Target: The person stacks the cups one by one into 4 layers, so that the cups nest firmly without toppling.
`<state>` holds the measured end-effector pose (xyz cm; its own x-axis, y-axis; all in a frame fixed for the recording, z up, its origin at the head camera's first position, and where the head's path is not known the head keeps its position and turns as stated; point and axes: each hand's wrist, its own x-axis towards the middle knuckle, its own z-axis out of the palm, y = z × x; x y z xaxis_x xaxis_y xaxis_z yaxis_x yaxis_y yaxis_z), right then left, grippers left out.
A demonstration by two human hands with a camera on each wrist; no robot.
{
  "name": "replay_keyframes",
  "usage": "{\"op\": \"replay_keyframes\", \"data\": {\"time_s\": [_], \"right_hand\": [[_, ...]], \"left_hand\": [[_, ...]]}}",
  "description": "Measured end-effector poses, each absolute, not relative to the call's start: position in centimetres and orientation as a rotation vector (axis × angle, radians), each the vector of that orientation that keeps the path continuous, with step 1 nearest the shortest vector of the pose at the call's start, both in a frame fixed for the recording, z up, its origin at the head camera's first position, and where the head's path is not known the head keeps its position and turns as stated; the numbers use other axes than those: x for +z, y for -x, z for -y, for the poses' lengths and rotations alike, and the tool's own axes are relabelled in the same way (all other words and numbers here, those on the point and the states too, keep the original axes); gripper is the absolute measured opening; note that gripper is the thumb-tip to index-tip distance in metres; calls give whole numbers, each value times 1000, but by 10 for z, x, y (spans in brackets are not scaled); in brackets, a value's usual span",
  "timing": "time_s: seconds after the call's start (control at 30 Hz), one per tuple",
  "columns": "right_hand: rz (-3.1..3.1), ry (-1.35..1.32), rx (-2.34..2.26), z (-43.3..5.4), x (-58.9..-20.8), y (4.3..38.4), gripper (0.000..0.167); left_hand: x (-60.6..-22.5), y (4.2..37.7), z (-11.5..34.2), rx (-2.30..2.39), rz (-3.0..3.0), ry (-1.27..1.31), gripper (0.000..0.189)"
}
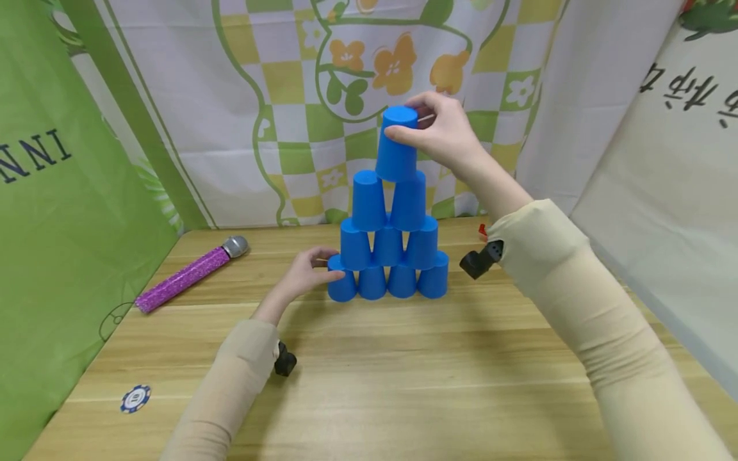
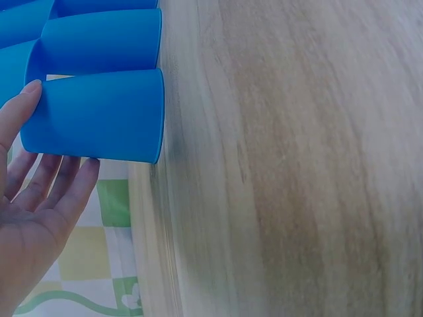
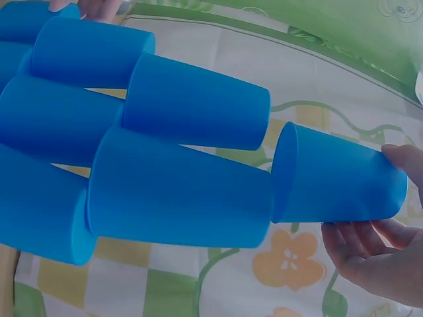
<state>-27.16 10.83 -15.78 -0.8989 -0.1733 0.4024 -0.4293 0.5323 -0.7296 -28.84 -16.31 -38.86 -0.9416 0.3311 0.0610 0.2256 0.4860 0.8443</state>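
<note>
Upside-down blue cups (image 1: 387, 244) form a pyramid on the table, with several in the bottom row, three above and two higher up. My right hand (image 1: 446, 131) grips one more upside-down cup (image 1: 396, 153), thumb on the near side and fingers behind. In the right wrist view its open rim is right at the upper two cups (image 3: 192, 191), slightly tilted. My left hand (image 1: 302, 275) holds the bottom row's leftmost cup (image 2: 99, 117) near its top, thumb on one side and fingers on the other.
A purple glittery microphone (image 1: 184, 278) with a silver head lies on the left of the wooden table (image 1: 380, 384). Closer to me on that side is a poker chip (image 1: 136, 399). A patterned curtain (image 1: 300, 128) hangs behind the pyramid. A small red object (image 1: 482, 230) shows beside my right sleeve.
</note>
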Motion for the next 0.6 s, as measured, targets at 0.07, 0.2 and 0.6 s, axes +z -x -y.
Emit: {"op": "replay_keyframes", "data": {"time_s": [0.07,0.2,0.6], "right_hand": [[2499,-499,1298,-106,-159,274,56],[2516,-496,1291,-102,-161,276,57],[2545,-486,1257,-98,-165,280,59]], "left_hand": [[-389,288,163,1457,-2613,-482,53],[-390,289,164,1469,-2610,-489,53],[-392,289,164,1471,-2611,-504,53]]}}
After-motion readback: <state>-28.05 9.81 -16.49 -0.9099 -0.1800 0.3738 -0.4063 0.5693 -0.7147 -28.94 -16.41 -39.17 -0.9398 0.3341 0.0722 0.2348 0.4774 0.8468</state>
